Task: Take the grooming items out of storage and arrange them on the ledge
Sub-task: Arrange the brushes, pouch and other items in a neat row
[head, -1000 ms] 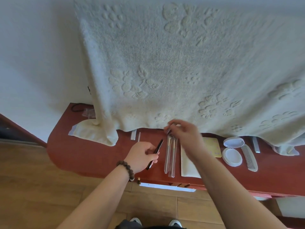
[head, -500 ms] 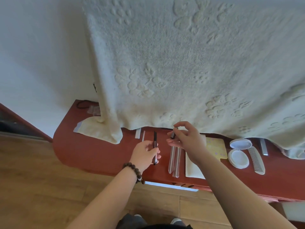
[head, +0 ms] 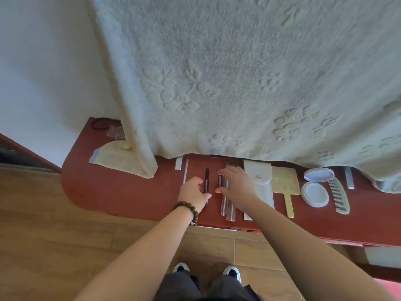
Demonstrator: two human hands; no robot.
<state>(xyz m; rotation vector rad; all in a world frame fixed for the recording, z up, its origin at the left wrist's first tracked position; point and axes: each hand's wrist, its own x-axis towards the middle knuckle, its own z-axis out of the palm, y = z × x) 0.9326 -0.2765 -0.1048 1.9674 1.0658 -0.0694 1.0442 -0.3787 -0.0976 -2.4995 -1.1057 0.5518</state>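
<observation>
A red ledge (head: 121, 192) runs across the view under a hanging cream towel. My left hand (head: 193, 193), with a bead bracelet on its wrist, pinches a thin black pencil-like stick (head: 206, 177) that lies lengthwise on the ledge. My right hand (head: 235, 183) is beside it, its fingertips holding a small dark cap (head: 219, 180) at the top of two clear plastic tubes (head: 227, 208). To the right lie a white pouch (head: 259, 181), a yellow hand mirror (head: 285, 183), an open round white case (head: 315, 187) and a white comb (head: 339, 196).
The embossed cream towel (head: 238, 83) hangs over the back of the ledge and hides part of it. A metal file (head: 179, 162) and a thin white stick (head: 185, 172) lie left of my hands. A black hair tie (head: 101, 124) sits far left. Wooden floor lies below.
Both hands have dropped to the ledge. The left hand has laid the black stick down lengthwise, and the right hand has brought the small cap down to the clear tubes.
</observation>
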